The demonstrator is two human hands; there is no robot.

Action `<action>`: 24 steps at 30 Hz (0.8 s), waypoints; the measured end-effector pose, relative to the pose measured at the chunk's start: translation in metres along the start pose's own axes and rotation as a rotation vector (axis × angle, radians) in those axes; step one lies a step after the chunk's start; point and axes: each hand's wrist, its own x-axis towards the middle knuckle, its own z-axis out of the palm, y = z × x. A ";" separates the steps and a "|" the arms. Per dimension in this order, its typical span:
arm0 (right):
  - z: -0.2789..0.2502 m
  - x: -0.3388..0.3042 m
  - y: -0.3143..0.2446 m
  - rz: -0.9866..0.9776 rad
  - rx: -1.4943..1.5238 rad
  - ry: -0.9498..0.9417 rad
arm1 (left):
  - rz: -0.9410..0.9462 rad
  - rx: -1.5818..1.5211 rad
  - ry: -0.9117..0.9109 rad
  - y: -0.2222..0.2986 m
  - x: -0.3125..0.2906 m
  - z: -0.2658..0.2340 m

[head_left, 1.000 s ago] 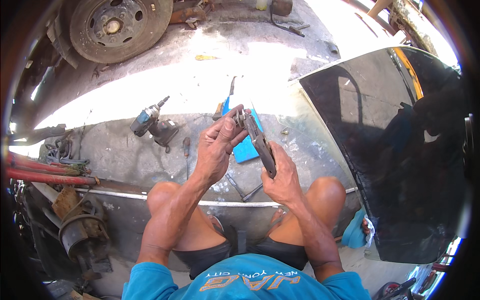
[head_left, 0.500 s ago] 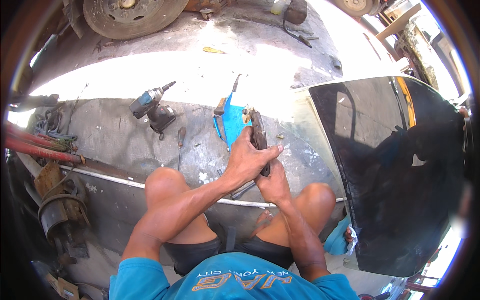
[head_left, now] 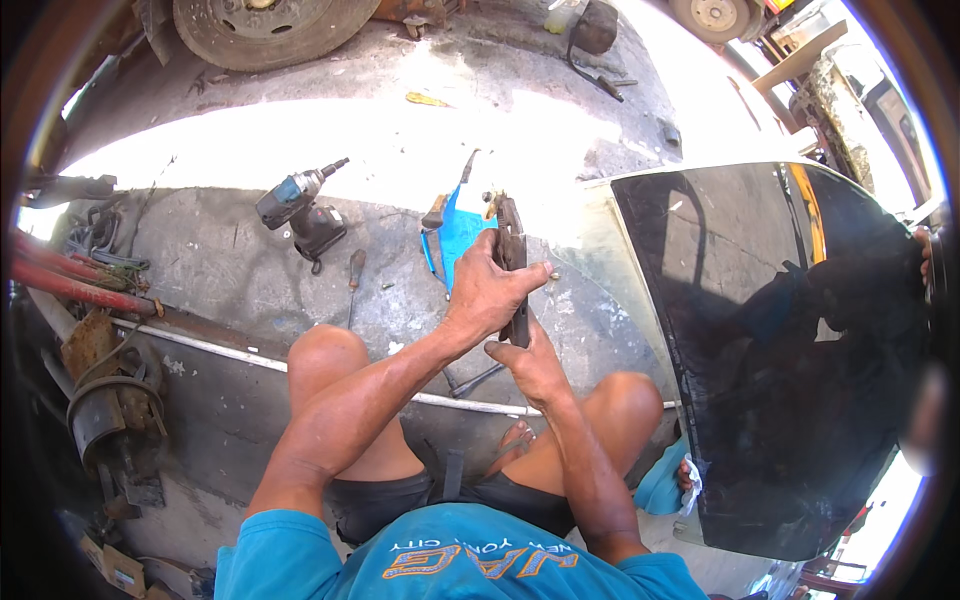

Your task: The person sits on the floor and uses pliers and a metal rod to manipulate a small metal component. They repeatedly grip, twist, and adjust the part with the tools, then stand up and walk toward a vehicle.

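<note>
A long, dark, worn metal part [head_left: 512, 250] stands nearly upright between my hands, above the floor in front of my knees. My left hand [head_left: 484, 288] grips its middle from the left, the thumb reaching across it. Lower down, my right hand [head_left: 536, 368] is closed about the bottom end, its thumb on the left side; its other fingers are partly hidden. Brass-coloured bits [head_left: 492, 207] show beside the part's top; whether they are attached, I cannot tell. Just behind lies a bright blue sheet-like piece [head_left: 460, 232] with a dark block [head_left: 434, 212] at its left edge.
A cordless impact driver [head_left: 303, 212] and a screwdriver [head_left: 354, 278] lie on the concrete to the left. On the right stands a large dark glass panel [head_left: 770, 380], with another person's hand and a white cloth [head_left: 694, 482] at its lower edge. Red bars [head_left: 85, 288] lie far left.
My left hand and the metal part have risen slightly and moved a little left. My right thumb has swung out to the left, away from beneath my left thumb.
</note>
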 end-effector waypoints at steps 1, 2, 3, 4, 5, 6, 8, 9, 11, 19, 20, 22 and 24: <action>-0.002 0.001 0.002 0.045 0.019 -0.025 | -0.011 -0.013 -0.005 0.001 0.000 0.001; -0.004 0.001 0.002 0.090 0.037 -0.049 | -0.003 0.000 0.001 0.002 -0.001 0.003; -0.007 0.003 -0.004 0.126 -0.039 -0.081 | 0.004 0.015 0.007 0.002 -0.001 0.005; -0.009 0.005 -0.015 0.161 -0.116 -0.112 | 0.012 0.031 0.011 0.003 -0.001 0.006; -0.011 0.005 -0.020 0.197 -0.192 -0.143 | 0.006 0.019 0.016 0.003 -0.001 0.008; -0.012 0.004 -0.020 0.153 -0.186 -0.111 | 0.001 0.005 0.016 0.003 0.000 0.012; -0.012 0.001 -0.018 0.064 -0.174 -0.048 | -0.001 -0.022 0.014 0.004 -0.001 0.018; -0.011 0.001 -0.018 0.030 -0.178 -0.024 | 0.000 -0.034 0.012 0.003 -0.003 0.021; -0.010 0.002 -0.019 -0.038 -0.186 0.021 | -0.008 -0.038 0.006 0.002 -0.006 0.027; -0.010 0.003 -0.012 -0.017 -0.253 0.119 | -0.101 0.015 -0.034 -0.007 -0.004 0.035; -0.009 0.003 -0.014 -0.027 -0.243 0.141 | -0.100 0.025 -0.028 -0.007 -0.005 0.034; -0.010 0.003 -0.014 -0.030 -0.276 0.139 | -0.098 0.047 -0.022 0.000 -0.008 0.034; -0.009 0.002 -0.016 -0.030 -0.292 0.159 | -0.094 0.046 -0.015 0.000 -0.009 0.033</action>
